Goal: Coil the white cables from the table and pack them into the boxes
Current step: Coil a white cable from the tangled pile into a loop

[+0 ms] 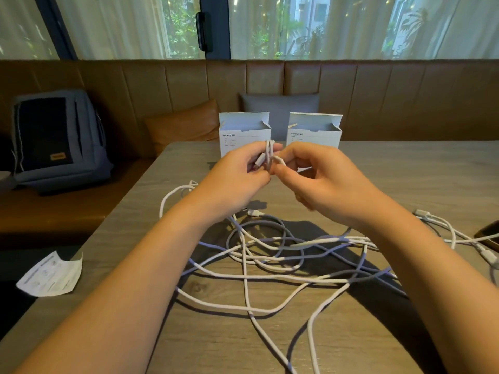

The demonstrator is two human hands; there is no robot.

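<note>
Head view, worktop [405, 163]: grey wood-grain surface, running from 6 o'clock up to the bench seat at 12 o'clock.
Left hand [237, 179]: raised above centre, grip closed on a small coil [267, 153] of white cable, several loops and one plug end pinched between thumb and fingers.
Right hand [321, 182]: raised just right of centre, touching the left; grip pinched on a short bend of the same cable at 3 o'clock of the coil.
Loose cables [270, 265]: white, tangled in overlapping loops across the worktop from centre down to 6 o'clock, below both forearms; strands reaching out to 3 o'clock.
Free plug [253, 212]: white connector lying flat on the worktop, under the hands.
Left box [244, 136]: white carton, top flap open, upright at 12 o'clock, partly behind the left hand.
Right box [314, 133]: matching white carton, flap open, just beside the first at 1 o'clock; contents not visible.
Leaflet [51, 276]: printed white sheet, curled, at 8 o'clock on the worktop edge.
Backpack [56, 141]: grey, upright on the bench at 10 o'clock.
Cushions [186, 125]: one tan, one grey, behind the boxes.
Dark object [488, 234]: cut off by the frame at 3 o'clock; identity unclear.
</note>
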